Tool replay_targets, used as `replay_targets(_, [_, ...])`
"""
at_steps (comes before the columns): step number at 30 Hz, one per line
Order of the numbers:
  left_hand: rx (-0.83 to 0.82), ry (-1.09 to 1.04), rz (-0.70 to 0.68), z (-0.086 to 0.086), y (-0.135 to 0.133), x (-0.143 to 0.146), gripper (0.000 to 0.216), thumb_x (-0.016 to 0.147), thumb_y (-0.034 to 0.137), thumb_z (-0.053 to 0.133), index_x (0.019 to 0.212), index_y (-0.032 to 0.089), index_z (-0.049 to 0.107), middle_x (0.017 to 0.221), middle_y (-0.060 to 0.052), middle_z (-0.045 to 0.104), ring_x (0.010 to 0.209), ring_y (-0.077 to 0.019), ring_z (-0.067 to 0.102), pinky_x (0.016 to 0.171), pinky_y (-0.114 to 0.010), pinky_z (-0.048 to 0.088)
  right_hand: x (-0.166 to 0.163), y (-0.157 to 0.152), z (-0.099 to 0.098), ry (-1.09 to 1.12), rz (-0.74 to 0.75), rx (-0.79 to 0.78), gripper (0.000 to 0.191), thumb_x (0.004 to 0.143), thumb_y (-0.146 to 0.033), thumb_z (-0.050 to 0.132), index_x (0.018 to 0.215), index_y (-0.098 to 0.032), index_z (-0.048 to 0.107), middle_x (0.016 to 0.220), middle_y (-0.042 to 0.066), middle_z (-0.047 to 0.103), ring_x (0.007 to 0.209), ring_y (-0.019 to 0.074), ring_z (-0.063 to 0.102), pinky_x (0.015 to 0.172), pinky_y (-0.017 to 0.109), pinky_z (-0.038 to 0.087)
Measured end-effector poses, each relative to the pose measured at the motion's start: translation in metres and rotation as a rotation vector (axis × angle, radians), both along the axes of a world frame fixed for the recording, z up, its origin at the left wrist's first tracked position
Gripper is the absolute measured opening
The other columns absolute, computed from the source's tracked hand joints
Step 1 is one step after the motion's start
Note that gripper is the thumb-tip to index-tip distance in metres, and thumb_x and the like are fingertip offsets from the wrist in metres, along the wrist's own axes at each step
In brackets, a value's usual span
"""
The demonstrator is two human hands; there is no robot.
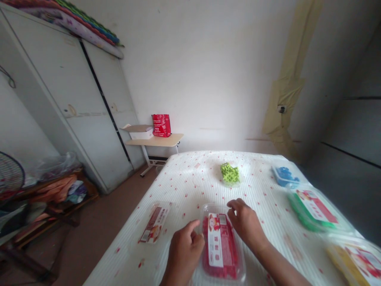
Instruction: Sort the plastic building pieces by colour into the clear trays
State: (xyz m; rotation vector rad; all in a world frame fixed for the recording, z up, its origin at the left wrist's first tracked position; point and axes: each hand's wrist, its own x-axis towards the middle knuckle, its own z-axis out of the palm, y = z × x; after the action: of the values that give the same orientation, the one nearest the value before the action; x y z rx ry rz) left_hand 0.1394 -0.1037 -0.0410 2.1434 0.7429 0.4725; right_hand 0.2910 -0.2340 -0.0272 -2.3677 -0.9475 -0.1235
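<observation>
A clear plastic box (235, 254) full of red pieces lies at the near middle of the bed, its lid on and a red-and-white label (214, 242) on top. My left hand (186, 248) is at the left side of this box, thumb and forefinger bent and a little apart. At the box's far right edge, my right hand (245, 222) has its fingers curved, with a gap between thumb and forefinger. Neither hand visibly holds anything; whether the fingertips touch the box I cannot tell. Left of the box lies a clear lid (154, 224) with a brown-and-white label.
Bright green pieces (229, 174) sit in a clear tray farther back. Along the right side are boxes of blue pieces (285, 174), green pieces (312, 210) and yellow pieces (345, 264). A small table (175, 139) with a red bag (161, 126) stands beyond the bed's far left corner.
</observation>
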Motion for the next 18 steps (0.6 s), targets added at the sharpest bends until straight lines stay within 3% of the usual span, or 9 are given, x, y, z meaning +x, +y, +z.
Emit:
replay_targets(11, [0.015,-0.023,0.009,-0.012,-0.006,0.000,0.049,0.072,0.020,0.040,0.116,0.011,0.057,0.057,0.001,0.054,0.053,-0.0123,0.051,0.056,-0.023,0.039,0.010,0.003,-0.012,0.253,0.023,0.122,0.026,0.075,-0.019,0.039,0.085,-0.015,0.062,0.079,0.006,0.065,0.073,0.0165,0.059,0.067,0.026,0.040])
replay_targets(18, [-0.066,-0.097,0.028,-0.023,-0.007,0.003,0.048,0.073,0.022,0.040,0.115,0.010,0.057,0.056,0.001,0.053,0.050,-0.0110,0.048,0.053,-0.021,0.040,0.015,0.006,-0.022,0.622,-0.026,0.290,0.025,0.073,-0.030,0.042,0.083,-0.015,0.059,0.049,-0.004,0.049,0.044,0.0108,0.043,0.047,0.024,0.032])
